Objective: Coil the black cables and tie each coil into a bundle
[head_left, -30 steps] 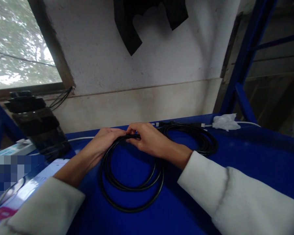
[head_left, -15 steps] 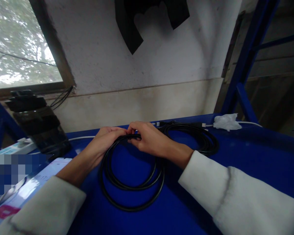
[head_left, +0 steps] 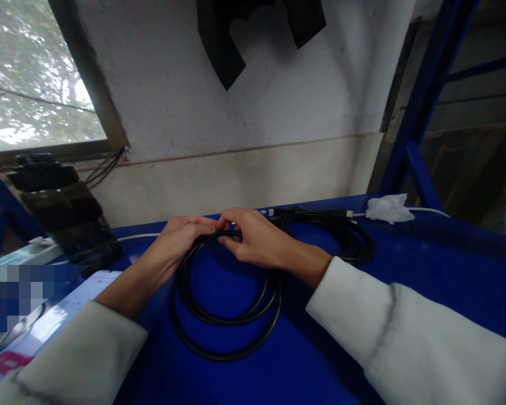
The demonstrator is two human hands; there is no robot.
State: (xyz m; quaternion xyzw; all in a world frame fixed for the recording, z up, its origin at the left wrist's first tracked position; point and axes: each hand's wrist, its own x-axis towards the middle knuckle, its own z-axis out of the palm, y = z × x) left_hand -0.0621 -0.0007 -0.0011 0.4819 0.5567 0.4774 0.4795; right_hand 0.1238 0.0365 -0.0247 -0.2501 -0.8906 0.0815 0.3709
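Observation:
A black cable (head_left: pixel 225 358) hangs in several loose loops from both hands over the blue table (head_left: pixel 409 315). My left hand (head_left: pixel 180 236) is closed on the top of the loops at their left side. Close beside it, fingertips nearly touching, my right hand (head_left: pixel 253 236) pinches the same bundle from the right. The parts of the cable under the fingers are hidden. Behind my right hand lies a second coil of black cable (head_left: pixel 358 242), partly covered by that hand.
At the left stand a dark bottle (head_left: pixel 65 214) and a white power strip (head_left: pixel 29 253), with a pink-and-white sheet or box (head_left: pixel 80 292) nearer. Crumpled white plastic (head_left: pixel 390 208) lies at the back right beside a white cable (head_left: pixel 430 211). A wall rises behind.

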